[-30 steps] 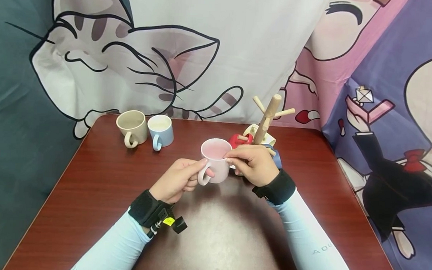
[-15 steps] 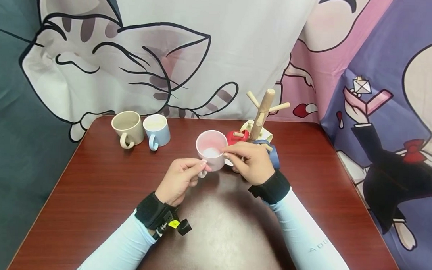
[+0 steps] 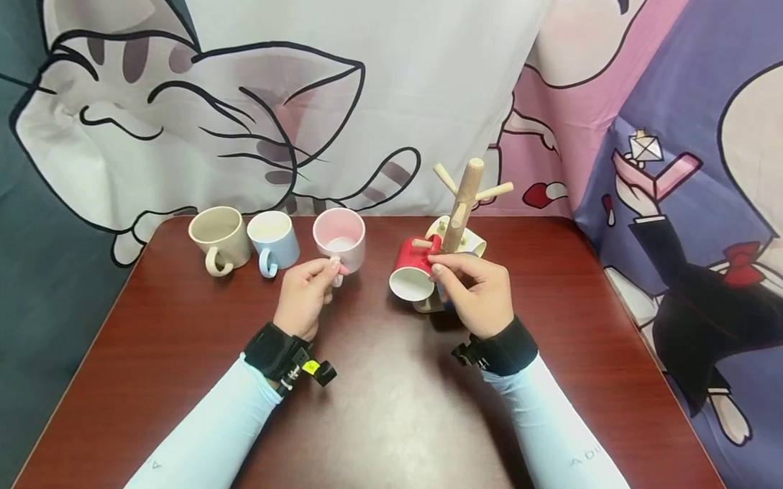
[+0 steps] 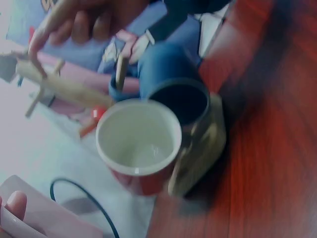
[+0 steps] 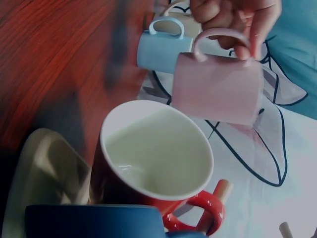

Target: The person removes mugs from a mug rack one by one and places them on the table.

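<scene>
Where the head view looks: left hand (image 3: 303, 295) pinches pink mug (image 3: 340, 235) by its handle; right hand (image 3: 480, 294), loosely bent, hangs near red mug (image 3: 413, 258).
Left wrist: dark-blue mug (image 4: 166, 69) near red mug.
Right wrist: pink mug near light-blue mug (image 5: 161, 52), handle upward.

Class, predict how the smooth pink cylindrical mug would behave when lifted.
The pink mug is probably stiff: its round form shows no sag. Its smooth surface may be slippery. Pinched at the handle by the left hand, it might tilt.
</scene>
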{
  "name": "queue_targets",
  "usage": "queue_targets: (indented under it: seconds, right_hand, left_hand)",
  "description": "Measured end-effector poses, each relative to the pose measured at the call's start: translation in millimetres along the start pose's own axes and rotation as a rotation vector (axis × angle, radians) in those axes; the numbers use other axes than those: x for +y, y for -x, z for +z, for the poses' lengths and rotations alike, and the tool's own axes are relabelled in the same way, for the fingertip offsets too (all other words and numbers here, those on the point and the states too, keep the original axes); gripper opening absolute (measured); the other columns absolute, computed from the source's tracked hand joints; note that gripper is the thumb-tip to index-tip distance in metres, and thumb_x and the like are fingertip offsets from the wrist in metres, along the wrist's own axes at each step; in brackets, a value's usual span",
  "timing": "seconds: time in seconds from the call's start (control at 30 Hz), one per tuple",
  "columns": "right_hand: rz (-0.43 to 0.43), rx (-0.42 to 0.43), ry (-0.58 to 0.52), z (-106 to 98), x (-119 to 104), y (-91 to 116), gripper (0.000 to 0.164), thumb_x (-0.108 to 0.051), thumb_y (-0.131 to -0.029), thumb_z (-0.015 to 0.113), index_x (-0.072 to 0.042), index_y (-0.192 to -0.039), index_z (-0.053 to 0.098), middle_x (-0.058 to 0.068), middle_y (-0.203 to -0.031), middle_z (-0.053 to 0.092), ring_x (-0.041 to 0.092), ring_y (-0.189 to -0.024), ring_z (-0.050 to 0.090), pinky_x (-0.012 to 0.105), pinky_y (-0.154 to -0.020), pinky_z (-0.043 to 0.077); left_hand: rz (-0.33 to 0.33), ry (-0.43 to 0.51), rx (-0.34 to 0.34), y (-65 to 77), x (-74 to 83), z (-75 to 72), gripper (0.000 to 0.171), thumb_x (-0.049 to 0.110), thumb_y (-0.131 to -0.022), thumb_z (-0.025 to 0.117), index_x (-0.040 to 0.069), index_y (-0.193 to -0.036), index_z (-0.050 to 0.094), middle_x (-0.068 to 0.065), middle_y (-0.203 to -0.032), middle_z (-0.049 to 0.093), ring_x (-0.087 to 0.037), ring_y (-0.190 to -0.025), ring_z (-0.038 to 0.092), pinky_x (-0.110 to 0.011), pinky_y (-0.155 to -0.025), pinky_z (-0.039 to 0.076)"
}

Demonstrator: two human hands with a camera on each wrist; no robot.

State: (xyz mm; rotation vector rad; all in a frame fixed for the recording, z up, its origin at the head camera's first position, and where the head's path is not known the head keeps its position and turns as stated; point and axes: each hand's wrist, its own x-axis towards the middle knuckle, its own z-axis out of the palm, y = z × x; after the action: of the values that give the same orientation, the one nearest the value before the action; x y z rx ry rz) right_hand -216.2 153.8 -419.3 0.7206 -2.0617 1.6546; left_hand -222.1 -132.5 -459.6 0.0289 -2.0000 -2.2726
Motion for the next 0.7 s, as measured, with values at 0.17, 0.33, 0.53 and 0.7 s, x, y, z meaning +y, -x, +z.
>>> queue_targets:
  seconds: [0.17,0.33,0.53,0.7]
  right_hand:
    - [0.013,0.065,-0.005,-10.1,4.0,6.7,0.02,0.009,-0.095,0.08,0.001,-0.112,0.084,0.014,-0.083,0.076,0.02,-0.054,0.061,0.025,-0.054,0.053]
    - [0.038,0.195,0.004,-20.9,7.8,16.1,0.015,0.007,-0.098,0.077,0.003,-0.111,0.083,0.015,-0.079,0.076,0.019,-0.051,0.06,0.025,-0.05,0.051]
    - [0.097,0.266,-0.009,-26.4,9.1,24.7,0.015,0.005,-0.1,0.075,0.003,-0.113,0.083,0.011,-0.08,0.077,0.019,-0.05,0.059,0.024,-0.049,0.05]
    - [0.109,0.325,-0.04,-27.7,10.7,31.3,0.015,0.008,-0.1,0.074,0.009,-0.113,0.081,0.006,-0.081,0.078,0.017,-0.05,0.058,0.023,-0.05,0.052]
  left_hand:
    - [-0.017,0.011,0.024,-26.1,-12.4,-10.0,0.033,0.014,-0.112,0.066,-0.018,-0.105,0.068,-0.004,-0.075,0.052,-0.011,-0.057,0.036,-0.022,-0.051,0.029]
    - [-0.022,0.037,0.072,-45.4,-25.5,-15.5,0.039,0.016,-0.113,0.065,-0.022,-0.104,0.062,-0.004,-0.073,0.057,-0.008,-0.056,0.036,-0.02,-0.052,0.029]
    - [-0.031,0.022,0.098,-56.5,-35.8,-21.1,0.043,0.019,-0.114,0.063,-0.023,-0.105,0.06,-0.003,-0.072,0.055,-0.008,-0.056,0.036,-0.019,-0.053,0.03]
    - [-0.057,0.012,0.105,-63.6,-42.9,-24.9,0.041,0.021,-0.114,0.064,-0.02,-0.106,0.062,-0.003,-0.075,0.056,-0.008,-0.059,0.038,-0.019,-0.052,0.031]
